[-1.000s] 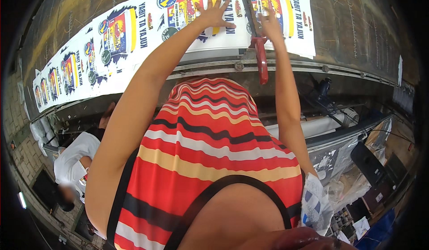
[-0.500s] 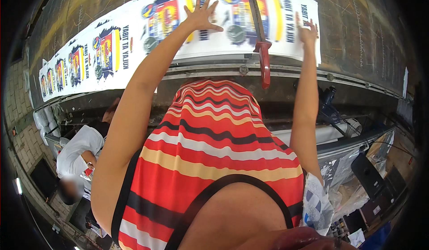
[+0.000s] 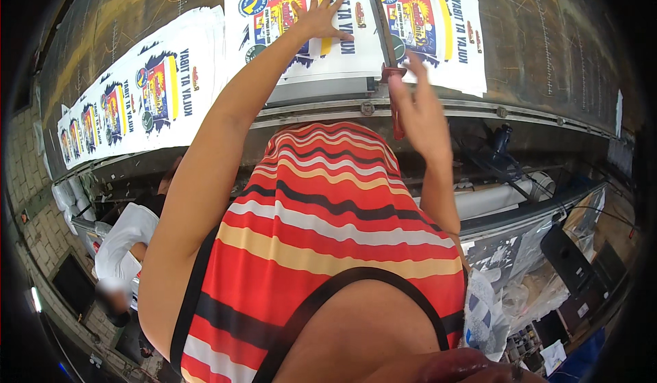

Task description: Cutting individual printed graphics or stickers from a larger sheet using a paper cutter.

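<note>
My left hand [image 3: 320, 21] lies flat with fingers spread on a white printed sheet [image 3: 301, 68] bearing a colourful graphic and dark lettering. Along this sheet's right side runs a long narrow blade with a red handle [image 3: 397, 124], which points toward me past the table's near edge. My right hand [image 3: 426, 112], slightly blurred, is right beside that handle with fingers apart; whether it touches the handle is not clear. To the right of the blade, a stack of similar printed sheets [image 3: 428, 23] lies on the worktable. More printed sheets [image 3: 198, 47] spread to the left.
The dark scratched worktable [image 3: 547, 61] has a metal rail [image 3: 472, 109] along its near edge. Below it on the right are a black fan-like device [image 3: 499, 154] and a pale roll [image 3: 486, 203]. A person in a white shirt [image 3: 126, 243] is at lower left.
My right hand has come from the right-hand sheets to the red handle. The sheets under my left hand have slid rightward with it, and a separate edge now shows against the left-hand sheets.
</note>
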`<action>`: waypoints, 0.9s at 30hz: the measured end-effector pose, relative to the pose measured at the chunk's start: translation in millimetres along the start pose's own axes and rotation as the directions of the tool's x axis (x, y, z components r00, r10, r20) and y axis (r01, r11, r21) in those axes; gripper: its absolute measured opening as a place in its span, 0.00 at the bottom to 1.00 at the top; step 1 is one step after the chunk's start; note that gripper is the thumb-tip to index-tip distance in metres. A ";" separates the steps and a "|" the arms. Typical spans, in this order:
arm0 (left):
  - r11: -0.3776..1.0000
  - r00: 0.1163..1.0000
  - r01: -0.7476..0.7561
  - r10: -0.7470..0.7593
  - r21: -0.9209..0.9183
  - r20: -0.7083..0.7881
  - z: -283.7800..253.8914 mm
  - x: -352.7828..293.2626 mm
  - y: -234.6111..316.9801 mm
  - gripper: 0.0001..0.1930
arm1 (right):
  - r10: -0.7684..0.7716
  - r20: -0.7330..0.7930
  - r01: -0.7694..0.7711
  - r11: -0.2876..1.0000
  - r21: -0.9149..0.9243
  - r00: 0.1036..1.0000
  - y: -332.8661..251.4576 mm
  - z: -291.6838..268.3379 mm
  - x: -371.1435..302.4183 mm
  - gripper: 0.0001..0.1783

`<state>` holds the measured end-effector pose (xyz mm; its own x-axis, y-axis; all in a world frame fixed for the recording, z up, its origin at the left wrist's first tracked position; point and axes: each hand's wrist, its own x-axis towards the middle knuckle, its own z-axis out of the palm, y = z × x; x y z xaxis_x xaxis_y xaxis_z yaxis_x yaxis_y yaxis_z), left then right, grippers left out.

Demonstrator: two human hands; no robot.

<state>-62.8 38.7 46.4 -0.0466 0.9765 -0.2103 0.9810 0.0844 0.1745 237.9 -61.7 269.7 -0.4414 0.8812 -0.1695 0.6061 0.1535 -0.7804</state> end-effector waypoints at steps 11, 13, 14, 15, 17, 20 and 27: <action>0.999 0.997 -0.039 0.039 0.002 -0.064 12.1 9.6 -3.4 0.70 | 0.142 0.159 -0.094 0.956 -0.277 0.977 48.6 54.6 -20.5 0.36; 0.999 0.998 -0.033 0.034 0.005 -0.057 12.4 10.7 -2.6 0.70 | 0.124 0.147 -0.078 0.956 -0.284 0.981 71.4 69.8 -22.9 0.36; 1.000 0.998 -0.027 0.028 0.011 -0.052 12.4 11.2 -1.9 0.70 | 0.066 0.111 -0.035 0.965 -0.261 0.992 82.4 77.6 -23.6 0.36; 1.000 0.999 -0.024 0.025 0.017 -0.047 12.2 12.0 -1.3 0.70 | -0.036 0.055 0.047 0.971 -0.233 0.998 92.7 87.0 -24.5 0.36; 1.000 0.998 -0.030 0.031 0.010 -0.054 12.4 12.5 -0.2 0.70 | 0.011 0.063 0.007 0.961 -0.278 0.998 112.6 105.1 -19.6 0.37; 1.000 0.998 -0.021 0.021 0.003 -0.058 11.9 11.1 0.0 0.70 | 0.067 0.099 -0.029 0.939 -0.343 0.993 126.3 118.0 -11.6 0.37; 0.999 0.999 -0.032 0.032 -0.017 -0.001 4.5 10.2 1.6 0.70 | 0.146 0.184 -0.178 0.968 0.177 0.972 61.6 38.3 -22.8 0.34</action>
<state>-60.8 48.0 40.2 -0.0148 0.9788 -0.2041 0.9787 0.0560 0.1977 260.0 -89.5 202.5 -0.4624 0.7968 -0.3890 0.5482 -0.0879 -0.8317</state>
